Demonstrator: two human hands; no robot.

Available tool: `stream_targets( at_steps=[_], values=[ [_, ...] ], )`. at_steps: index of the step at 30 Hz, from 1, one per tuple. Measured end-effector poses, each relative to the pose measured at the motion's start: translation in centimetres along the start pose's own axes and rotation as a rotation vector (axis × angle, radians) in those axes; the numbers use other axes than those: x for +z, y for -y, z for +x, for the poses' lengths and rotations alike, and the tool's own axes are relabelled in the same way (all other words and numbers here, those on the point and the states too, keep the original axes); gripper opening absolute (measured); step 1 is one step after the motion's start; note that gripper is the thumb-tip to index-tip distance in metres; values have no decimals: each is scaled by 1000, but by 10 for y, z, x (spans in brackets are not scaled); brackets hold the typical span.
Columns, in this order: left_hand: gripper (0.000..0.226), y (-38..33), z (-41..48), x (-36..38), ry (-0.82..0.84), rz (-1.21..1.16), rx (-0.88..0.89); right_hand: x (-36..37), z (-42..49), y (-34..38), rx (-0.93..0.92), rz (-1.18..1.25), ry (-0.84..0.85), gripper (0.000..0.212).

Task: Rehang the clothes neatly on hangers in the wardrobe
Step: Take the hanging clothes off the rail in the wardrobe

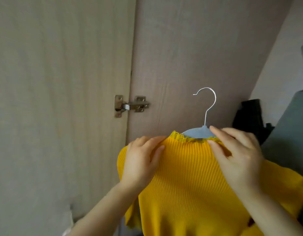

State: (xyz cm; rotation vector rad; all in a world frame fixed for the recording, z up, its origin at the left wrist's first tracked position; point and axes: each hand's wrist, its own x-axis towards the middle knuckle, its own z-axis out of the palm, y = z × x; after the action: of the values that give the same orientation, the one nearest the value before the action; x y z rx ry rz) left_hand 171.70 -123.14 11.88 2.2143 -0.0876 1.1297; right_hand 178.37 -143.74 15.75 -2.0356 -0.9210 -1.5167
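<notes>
A yellow ribbed top (186, 181) with a lace collar sits on a pale blue hanger (196, 132) whose silver wire hook (209, 101) points up and curls left. My left hand (142, 160) grips the top's left shoulder over the hanger arm. On the other shoulder, beside the collar, my right hand (237, 154) pinches fabric and hanger together. The hook hangs free in front of the wardrobe's side panel (190, 48); no rail is in view.
The open wardrobe door (62, 82) fills the left, joined by a metal hinge (130, 105). A black garment (251, 118) and a grey-green garment (290, 130) hang at the right, close to my right hand.
</notes>
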Motion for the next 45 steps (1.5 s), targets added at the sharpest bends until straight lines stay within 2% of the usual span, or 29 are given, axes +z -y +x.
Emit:
stream_targets(
  at_steps=[8,13,16,19,23,27,32,38,45],
  values=[
    [29,66,-143,-95,-184,299,-316,72,-77,127,-73,389,79,22],
    [27,79,-218,-181,-310,452,-501,95,-103,233,-159,632,150,24],
    [20,81,-260,-243,-457,531,-627,107,-109,311,-249,773,162,26],
    [22,80,-298,-303,-573,676,-663,113,-111,392,-296,906,184,28],
    [27,88,-345,-383,-649,853,-705,117,-113,501,-359,1057,262,32],
    [20,104,-390,-463,-719,936,-794,121,-116,611,-398,1175,418,41],
    [16,129,-438,-556,-803,995,-899,125,-117,740,-432,1304,512,38],
    [13,161,-480,-644,-938,1026,-977,137,-109,869,-541,1387,487,39],
    [16,223,-509,-744,-1064,1117,-1066,176,-105,1025,-589,1540,468,28]
  ],
)
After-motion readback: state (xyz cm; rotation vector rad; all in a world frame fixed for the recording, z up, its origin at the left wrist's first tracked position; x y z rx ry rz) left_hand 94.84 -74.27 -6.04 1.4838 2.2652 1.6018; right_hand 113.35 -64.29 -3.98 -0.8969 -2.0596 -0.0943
